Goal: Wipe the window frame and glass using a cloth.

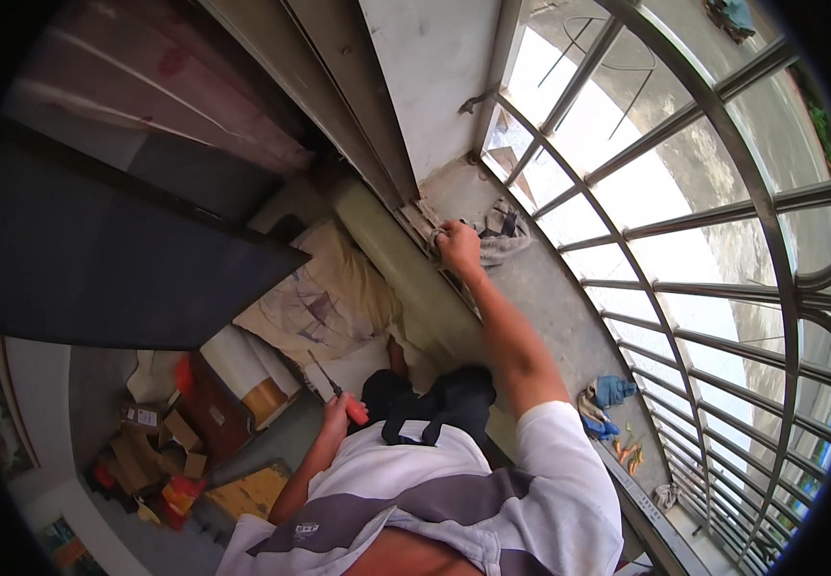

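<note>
My right hand (457, 247) reaches out over the window sill, its fingers closed on a grey rag (500, 252) at the window track (422, 219). Part of the rag is bunched under the fingers, and the rest lies on the concrete sill (559, 312). Low at my left side, my left hand (335, 419) is wrapped round a screwdriver (356, 411) with a red handle. Its thin shaft points up and away from me, clear of the window.
Curved metal bars (617, 235) enclose the sill on the right. Blue cloth (609, 394) and dried peppers (631, 453) lie on it. A dark panel (127, 250) juts in from the left. Below are a patterned pillow (314, 302) and cardboard boxes (146, 451).
</note>
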Demonstrator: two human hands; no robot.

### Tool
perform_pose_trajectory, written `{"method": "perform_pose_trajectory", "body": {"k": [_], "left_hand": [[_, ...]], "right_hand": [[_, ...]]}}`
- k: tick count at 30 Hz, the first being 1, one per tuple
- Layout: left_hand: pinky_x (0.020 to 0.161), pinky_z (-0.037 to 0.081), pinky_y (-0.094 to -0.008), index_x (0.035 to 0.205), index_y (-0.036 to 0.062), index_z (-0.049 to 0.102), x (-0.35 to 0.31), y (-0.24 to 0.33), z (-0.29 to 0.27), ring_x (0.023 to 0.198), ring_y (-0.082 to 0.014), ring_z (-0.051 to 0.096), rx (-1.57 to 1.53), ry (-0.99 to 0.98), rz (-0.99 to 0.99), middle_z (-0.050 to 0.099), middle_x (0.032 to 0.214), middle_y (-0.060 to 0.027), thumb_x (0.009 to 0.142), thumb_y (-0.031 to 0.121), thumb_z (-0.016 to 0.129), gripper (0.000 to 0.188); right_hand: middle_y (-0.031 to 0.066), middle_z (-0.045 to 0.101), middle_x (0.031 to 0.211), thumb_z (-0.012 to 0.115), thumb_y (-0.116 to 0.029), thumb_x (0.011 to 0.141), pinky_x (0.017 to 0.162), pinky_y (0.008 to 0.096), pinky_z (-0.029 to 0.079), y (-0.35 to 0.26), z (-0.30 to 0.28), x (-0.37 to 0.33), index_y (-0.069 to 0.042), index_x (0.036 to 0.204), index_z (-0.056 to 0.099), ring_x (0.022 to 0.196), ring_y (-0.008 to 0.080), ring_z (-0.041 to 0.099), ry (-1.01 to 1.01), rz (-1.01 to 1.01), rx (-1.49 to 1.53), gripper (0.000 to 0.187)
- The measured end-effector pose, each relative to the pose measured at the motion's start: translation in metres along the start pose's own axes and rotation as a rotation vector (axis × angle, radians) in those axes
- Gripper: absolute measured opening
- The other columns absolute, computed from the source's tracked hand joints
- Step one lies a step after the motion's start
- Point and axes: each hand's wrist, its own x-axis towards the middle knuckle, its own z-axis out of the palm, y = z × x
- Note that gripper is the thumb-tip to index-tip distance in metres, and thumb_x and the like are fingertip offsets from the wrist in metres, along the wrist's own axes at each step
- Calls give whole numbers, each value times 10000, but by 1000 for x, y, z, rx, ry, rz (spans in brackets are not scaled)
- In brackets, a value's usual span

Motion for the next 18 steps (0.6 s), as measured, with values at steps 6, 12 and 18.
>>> {"method": "perform_pose_trajectory", "body": {"k": [6,12,18], "left_hand": [[584,513,-372,961,-13,476,3,-4,3,619,-265,604,45,15,-65,599,759,-184,896,241,442,265],[573,512,-362,953,-18,484,-7,-15,-12,614,-261,609,170,-7,38,606,744,-179,895,237,446,264],[556,505,-340,933,-14,494,2,-4,-9,590,-249,605,88,14,-4,606,725,-171,890,248,459,268]], "right_hand": [[151,596,820,569,-133,675,716,390,456,-43,9,30,-76,931,626,784,309,568,61,-191,304,268],[96,538,907,512,-120,713,697,410,459,-34,20,31,-180,938,625,821,326,517,-29,-476,-193,259],[130,550,967,497,-121,694,747,425,454,-12,-6,24,-183,961,627,863,325,523,-413,-331,-303,304]]}}
